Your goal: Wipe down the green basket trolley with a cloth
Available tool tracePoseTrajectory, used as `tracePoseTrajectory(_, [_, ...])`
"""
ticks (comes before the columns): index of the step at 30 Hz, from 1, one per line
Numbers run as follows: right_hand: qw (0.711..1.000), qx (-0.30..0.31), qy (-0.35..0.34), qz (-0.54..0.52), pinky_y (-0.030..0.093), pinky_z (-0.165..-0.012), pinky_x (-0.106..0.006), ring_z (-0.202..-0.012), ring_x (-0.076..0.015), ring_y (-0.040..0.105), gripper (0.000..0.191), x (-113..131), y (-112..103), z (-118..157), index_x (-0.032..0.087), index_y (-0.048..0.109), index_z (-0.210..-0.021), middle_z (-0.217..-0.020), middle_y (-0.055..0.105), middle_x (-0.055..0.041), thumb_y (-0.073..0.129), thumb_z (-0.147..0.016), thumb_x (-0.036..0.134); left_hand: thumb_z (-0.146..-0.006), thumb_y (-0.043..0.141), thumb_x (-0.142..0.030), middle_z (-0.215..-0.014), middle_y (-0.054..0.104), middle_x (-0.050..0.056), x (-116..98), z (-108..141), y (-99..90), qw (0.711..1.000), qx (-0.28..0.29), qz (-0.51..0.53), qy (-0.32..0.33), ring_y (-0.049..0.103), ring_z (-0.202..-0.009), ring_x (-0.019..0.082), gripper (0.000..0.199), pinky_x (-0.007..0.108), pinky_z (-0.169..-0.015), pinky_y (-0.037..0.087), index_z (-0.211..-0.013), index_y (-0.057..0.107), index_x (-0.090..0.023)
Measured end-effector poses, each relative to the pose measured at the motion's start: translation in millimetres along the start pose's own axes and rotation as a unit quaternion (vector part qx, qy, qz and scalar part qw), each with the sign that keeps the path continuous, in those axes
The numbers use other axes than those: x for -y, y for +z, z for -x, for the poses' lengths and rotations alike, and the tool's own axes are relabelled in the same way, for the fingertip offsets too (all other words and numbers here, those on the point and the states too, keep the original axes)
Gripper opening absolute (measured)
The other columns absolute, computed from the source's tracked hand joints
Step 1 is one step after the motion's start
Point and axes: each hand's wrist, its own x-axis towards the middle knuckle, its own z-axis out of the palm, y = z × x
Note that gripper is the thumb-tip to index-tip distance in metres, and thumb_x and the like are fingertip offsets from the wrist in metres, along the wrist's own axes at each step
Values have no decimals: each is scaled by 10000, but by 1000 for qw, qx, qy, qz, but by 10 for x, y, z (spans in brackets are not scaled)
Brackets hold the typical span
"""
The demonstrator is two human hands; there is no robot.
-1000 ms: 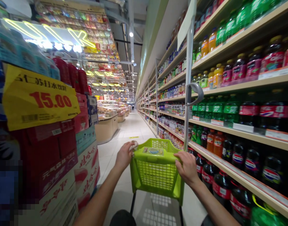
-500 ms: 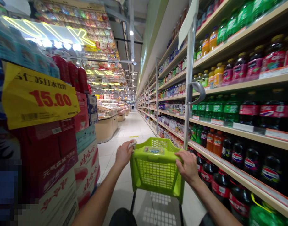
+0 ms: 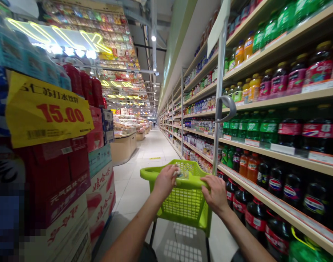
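Two bare hands work at the push handle point(image 3: 146, 174) of a bright green shopping cart point(image 3: 183, 205) standing on the pale tiled floor point(image 3: 128, 187) of a supermarket aisle. The shopper's left hand point(image 3: 165, 181), fingers curled nearly closed, holds a crumpled white wad point(image 3: 177, 170) against the handle near the middle of its length, just beside a clear label panel point(image 3: 184, 175); what the wad is made of cannot be told. The right hand point(image 3: 217, 191) is partly closed, its fingers bent over the right end of the same handle, with its palm side hidden from view. To the cart's right rise long shelves point(image 3: 278, 97) lined with drinks, among them green bottles point(image 3: 253, 125), orange ones point(image 3: 253, 165) and dark cola bottles point(image 3: 315, 200); a gray loop point(image 3: 228, 108) juts from a metal post point(image 3: 217, 142) at the near edge of the shelving. To the cart's left, stacked drink cartons point(image 3: 65, 189) carry a yellow price sign point(image 3: 49, 112) reading 15.00, with red bottles point(image 3: 83, 83) and light blue ones point(image 3: 30, 56) above. Beyond the cart lie a small yellow floor marking point(image 3: 155, 158) and, ahead and to its left, rounded display counters point(image 3: 124, 147) laden with goods, beneath glowing yellow neon letters point(image 3: 95, 40).
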Motion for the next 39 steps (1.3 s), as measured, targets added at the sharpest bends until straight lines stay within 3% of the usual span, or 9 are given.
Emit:
tracePoseTrajectory(3, [1000, 1, 16, -12, 313, -841, -391, -898, -219, 537, 211, 51, 0, -7, 196, 600, -884, -901, 610, -55, 433, -776, 268, -779, 454, -121, -1016, 611, 74, 249, -75, -140, 995, -34, -24, -95, 564, -959, 184, 239, 331, -883, 438, -948, 616, -172])
tracePoseTrajectory(5, [1000, -3, 24, -16, 316, -844, -391, -897, -219, 540, 215, 78, 8, -14, 198, 606, -873, -897, 613, -55, 430, -775, 272, -792, 452, -147, -1000, 612, 76, 216, -74, -129, 993, -45, -33, -105, 562, -960, 190, 223, 343, -881, 437, -944, 613, -170])
tracePoseTrajectory(11, [999, -2, 32, -13, 317, -845, -393, -909, -222, 544, 233, 60, -3, -23, 196, 614, -872, -904, 618, -54, 417, -777, 276, -789, 479, -184, -1156, 565, 55, -312, -11, 181, 999, 8, -8, 44, 495, -1079, 191, 236, 362, -945, 395, -994, 591, -222])
tracePoseTrajectory(19, [999, -1, 32, -21, 319, -842, -393, -898, -219, 542, 209, 76, -15, -15, 206, 608, -872, -905, 621, -50, 437, -766, 263, -786, 411, -115, -996, 605, 72, 201, -102, -157, 993, -27, -32, -110, 561, -933, 184, 246, 365, -893, 430, -901, 621, -168])
tracePoseTrajectory(26, [999, 7, 26, -19, 315, -840, -394, -907, -219, 541, 217, 49, -18, -19, 199, 608, -876, -905, 623, -54, 429, -773, 265, -773, 478, -119, -1137, 570, 60, -309, -66, 171, 997, 33, 4, 69, 522, -1040, 175, 236, 340, -930, 412, -951, 600, -214])
tracePoseTrajectory(29, [999, 12, 23, -22, 319, -837, -391, -906, -216, 538, 223, 40, -40, -16, 200, 609, -885, -901, 622, -52, 427, -774, 267, -779, 468, -122, -1146, 569, 54, -90, -66, 65, 998, 22, 4, 51, 524, -1049, 171, 254, 330, -939, 410, -976, 597, -217])
tracePoseTrajectory(32, [999, 5, 30, -26, 322, -837, -389, -896, -214, 538, 221, 58, -41, -16, 201, 612, -877, -899, 618, -53, 432, -766, 263, -775, 459, -127, -1062, 605, 63, 277, -71, -141, 997, -23, -31, -65, 561, -990, 186, 235, 339, -913, 428, -939, 615, -188])
tracePoseTrajectory(34, [999, -2, 35, -25, 324, -837, -388, -893, -216, 540, 217, 67, -25, -18, 202, 615, -864, -896, 618, -52, 435, -759, 263, -776, 457, -134, -1008, 623, 57, 366, -73, -202, 993, -42, -37, -103, 579, -949, 186, 219, 342, -894, 439, -913, 621, -183])
tracePoseTrajectory(39, [1000, -3, 22, -16, 315, -839, -388, -888, -219, 550, 219, 33, 4, -17, 208, 617, -866, -884, 623, -41, 438, -755, 269, -761, 477, -113, -1074, 608, 34, -116, -73, 41, 999, -7, 25, 35, 548, -1004, 160, 226, 309, -913, 429, -909, 616, -214])
